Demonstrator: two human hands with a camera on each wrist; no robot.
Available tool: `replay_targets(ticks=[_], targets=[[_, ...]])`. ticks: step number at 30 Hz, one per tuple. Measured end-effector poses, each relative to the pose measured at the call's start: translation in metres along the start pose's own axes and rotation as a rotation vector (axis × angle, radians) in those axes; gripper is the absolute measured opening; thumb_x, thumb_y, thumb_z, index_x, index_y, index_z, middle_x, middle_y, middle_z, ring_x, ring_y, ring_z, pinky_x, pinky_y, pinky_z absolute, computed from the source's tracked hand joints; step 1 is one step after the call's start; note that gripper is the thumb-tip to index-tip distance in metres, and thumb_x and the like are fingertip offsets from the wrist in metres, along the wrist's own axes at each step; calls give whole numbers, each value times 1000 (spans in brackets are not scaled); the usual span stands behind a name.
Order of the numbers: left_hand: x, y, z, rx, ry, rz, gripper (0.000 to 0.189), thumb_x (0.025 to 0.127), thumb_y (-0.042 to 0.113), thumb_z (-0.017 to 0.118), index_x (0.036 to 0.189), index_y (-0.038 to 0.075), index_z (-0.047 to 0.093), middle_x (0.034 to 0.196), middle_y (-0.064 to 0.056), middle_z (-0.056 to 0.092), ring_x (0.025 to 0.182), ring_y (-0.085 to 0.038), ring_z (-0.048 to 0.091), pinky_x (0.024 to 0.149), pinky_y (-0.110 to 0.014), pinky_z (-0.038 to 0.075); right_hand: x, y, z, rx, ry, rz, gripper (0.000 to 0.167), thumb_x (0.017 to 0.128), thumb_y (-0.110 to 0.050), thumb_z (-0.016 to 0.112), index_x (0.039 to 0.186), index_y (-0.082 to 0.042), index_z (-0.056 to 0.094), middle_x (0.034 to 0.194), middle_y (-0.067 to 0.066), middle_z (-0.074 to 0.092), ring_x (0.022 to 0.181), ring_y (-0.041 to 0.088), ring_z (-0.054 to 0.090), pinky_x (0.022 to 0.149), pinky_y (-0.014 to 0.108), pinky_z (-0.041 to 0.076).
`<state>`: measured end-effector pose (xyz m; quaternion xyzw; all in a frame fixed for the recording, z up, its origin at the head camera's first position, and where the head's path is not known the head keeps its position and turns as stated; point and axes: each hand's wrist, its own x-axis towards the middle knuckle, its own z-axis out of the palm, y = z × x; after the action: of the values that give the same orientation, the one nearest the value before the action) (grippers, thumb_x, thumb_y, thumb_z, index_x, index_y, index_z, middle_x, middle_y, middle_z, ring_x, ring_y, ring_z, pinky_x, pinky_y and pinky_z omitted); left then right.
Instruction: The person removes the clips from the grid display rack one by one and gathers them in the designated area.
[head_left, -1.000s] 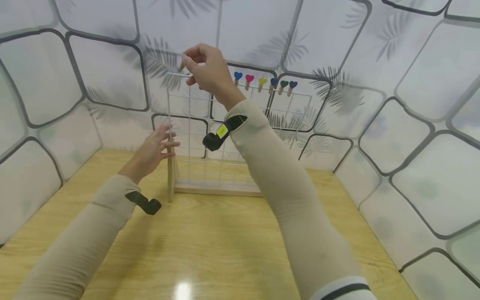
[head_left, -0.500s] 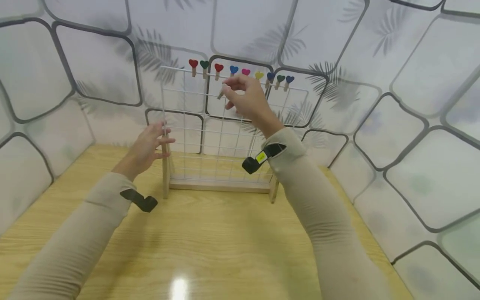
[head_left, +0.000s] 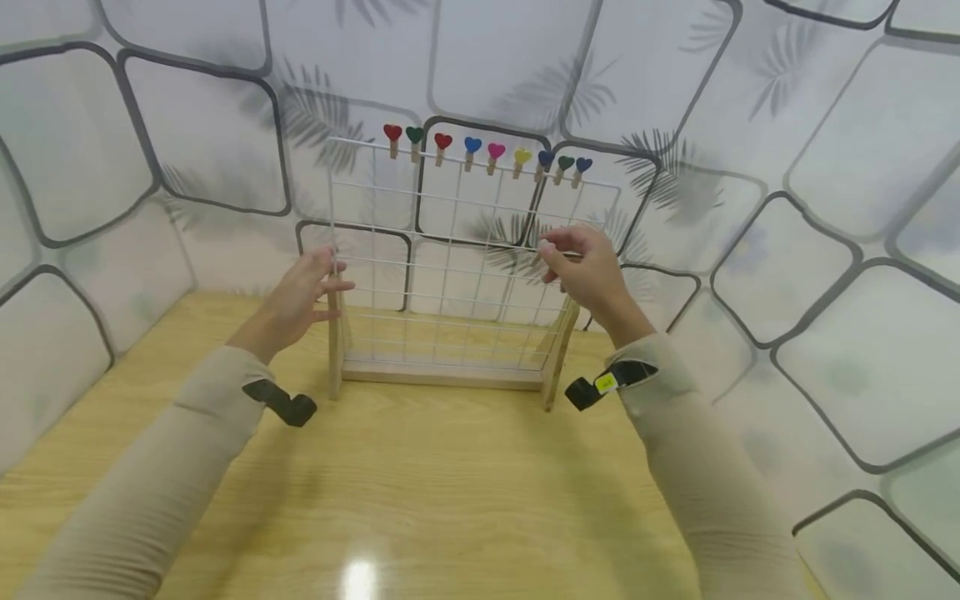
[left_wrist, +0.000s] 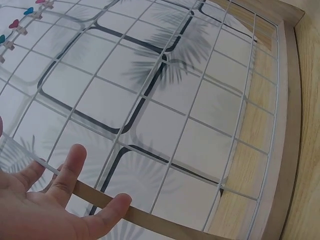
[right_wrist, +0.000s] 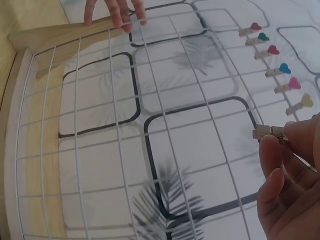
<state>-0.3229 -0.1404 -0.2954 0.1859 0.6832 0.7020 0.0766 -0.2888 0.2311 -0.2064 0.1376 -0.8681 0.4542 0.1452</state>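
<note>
In the head view my right hand point(head_left: 588, 271) is raised before the right part of a white wire grid rack point(head_left: 442, 268). Its thumb and fingers pinch a small wooden clothespin point(right_wrist: 269, 131), plain in the right wrist view; any heart on it is hidden by the fingertips. My left hand point(head_left: 298, 298) is at the rack's left side edge, fingers spread and nearly straight, touching the side wire and the wooden post point(left_wrist: 165, 227). Along the top wire stand several clothespins with coloured hearts, among them a red one point(head_left: 392, 133), a yellow one point(head_left: 522, 157) and a pink one point(head_left: 496, 151).
The rack stands on a wooden base bar point(head_left: 442, 375) with a wooden foot point(head_left: 553, 375) at the right. Beneath it is a light wood-grain table point(head_left: 420, 483). A patterned backdrop point(head_left: 847, 333) with leaf prints encloses the back and sides.
My right hand has come away from the top left of the rack, moving right and down with a clothespin pinched in it. The left hand has stayed at the rack's left edge.
</note>
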Motion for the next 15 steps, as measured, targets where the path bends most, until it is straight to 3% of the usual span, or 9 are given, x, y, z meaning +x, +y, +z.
replay_targets(ticks=[12, 15], targets=[[-1, 5, 5, 22, 15, -38, 70, 104, 48, 25, 154, 6, -3, 155, -22, 8, 140, -40, 22, 112, -63, 21, -42, 82, -21, 62, 73, 122, 33, 98, -14, 58, 119, 11, 59, 99, 20, 62, 62, 6, 61, 49, 22, 49], [-1, 6, 4, 32, 28, -36, 70, 104, 47, 26, 154, 6, -2, 155, -22, 9, 140, -41, 23, 111, -64, 21, -50, 100, -23, 65, 83, 168, 34, 98, -15, 58, 120, 11, 58, 94, 10, 64, 63, 6, 61, 50, 22, 49]])
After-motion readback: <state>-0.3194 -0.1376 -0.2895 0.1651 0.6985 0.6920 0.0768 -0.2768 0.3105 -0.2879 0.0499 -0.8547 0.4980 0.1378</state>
